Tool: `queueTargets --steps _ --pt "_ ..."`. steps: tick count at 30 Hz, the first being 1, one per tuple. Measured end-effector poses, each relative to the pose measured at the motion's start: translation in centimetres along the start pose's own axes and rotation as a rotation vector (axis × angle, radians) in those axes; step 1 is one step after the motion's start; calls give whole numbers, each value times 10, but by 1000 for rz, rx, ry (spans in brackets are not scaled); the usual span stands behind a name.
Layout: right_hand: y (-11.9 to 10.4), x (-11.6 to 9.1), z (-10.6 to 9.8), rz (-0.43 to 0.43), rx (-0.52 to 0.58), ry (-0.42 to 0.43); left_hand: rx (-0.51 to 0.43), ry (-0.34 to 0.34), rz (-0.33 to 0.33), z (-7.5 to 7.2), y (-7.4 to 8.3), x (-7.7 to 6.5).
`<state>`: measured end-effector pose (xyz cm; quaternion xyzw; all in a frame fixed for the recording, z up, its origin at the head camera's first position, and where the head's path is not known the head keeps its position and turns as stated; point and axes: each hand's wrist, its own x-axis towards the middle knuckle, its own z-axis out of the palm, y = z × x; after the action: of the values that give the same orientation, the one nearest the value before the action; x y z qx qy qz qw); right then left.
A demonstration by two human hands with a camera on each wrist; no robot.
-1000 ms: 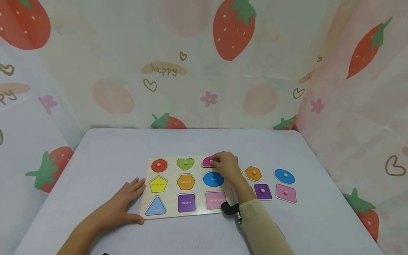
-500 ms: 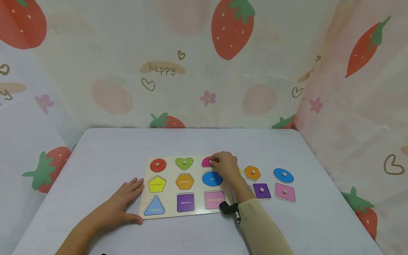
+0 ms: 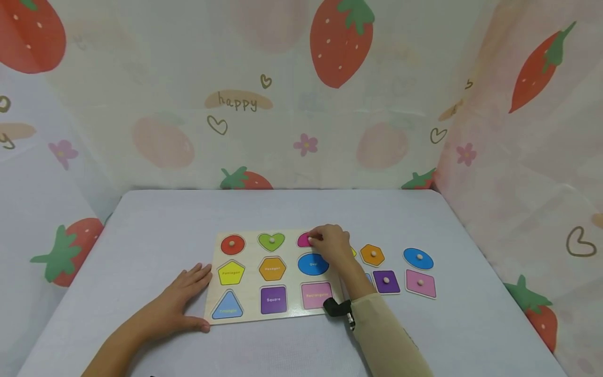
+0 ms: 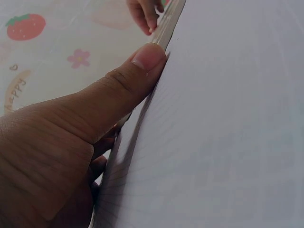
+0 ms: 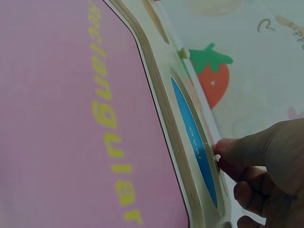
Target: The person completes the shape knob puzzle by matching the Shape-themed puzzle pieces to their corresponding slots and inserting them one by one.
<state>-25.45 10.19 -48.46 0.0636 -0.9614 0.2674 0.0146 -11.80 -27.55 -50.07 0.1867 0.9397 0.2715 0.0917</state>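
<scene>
A wooden shape puzzle board (image 3: 252,285) lies on the table, with a red circle piece (image 3: 226,245) and a green heart piece (image 3: 265,242) in its back row. My right hand (image 3: 332,245) pinches the small knob of a magenta puzzle piece (image 3: 303,240) at the back right recess; the hand hides part of this piece. Along the board's left side rests my left hand (image 3: 176,303), fingers straight and thumb (image 4: 148,57) at the near corner. Printed recesses for pentagon, hexagon, oval, triangle, square and rectangle show in the head view.
Right of the board lie loose knobbed pieces: an orange hexagon (image 3: 378,255), a blue oval (image 3: 411,259), a purple square (image 3: 392,288) and a pink rectangle (image 3: 427,289). Yellow and blue pieces are partly hidden behind the right forearm. A strawberry-print curtain (image 3: 235,63) surrounds the table.
The magenta piece, slightly raised a second ago, now sits lower in its recess. My right hand keeps its pinch and my left hand stays put. The head view has shifted slightly.
</scene>
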Motion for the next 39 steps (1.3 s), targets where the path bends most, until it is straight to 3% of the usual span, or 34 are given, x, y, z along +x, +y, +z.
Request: queueTargets --steps 7,13,19,23,27,32,39 --pt "-2 -2 -5 18 22 -22 17 6 6 2 -4 0" --pt "-2 -5 -15 -21 19 -95 2 -6 -5 1 -3 -1" --pt "2 -12 -32 -142 -83 -168 -1 -3 -17 1 -1 -1" --pt "17 -18 -46 -266 -180 -155 -1 -9 -21 1 -1 -1" --pt "40 -19 -55 -319 -169 -143 5 -12 -24 1 -1 -1" --pt "61 -15 -61 -298 -128 -175 7 4 -6 0 0 -3" --pt "72 -12 -73 -197 -60 -195 3 0 -7 0 0 -3"
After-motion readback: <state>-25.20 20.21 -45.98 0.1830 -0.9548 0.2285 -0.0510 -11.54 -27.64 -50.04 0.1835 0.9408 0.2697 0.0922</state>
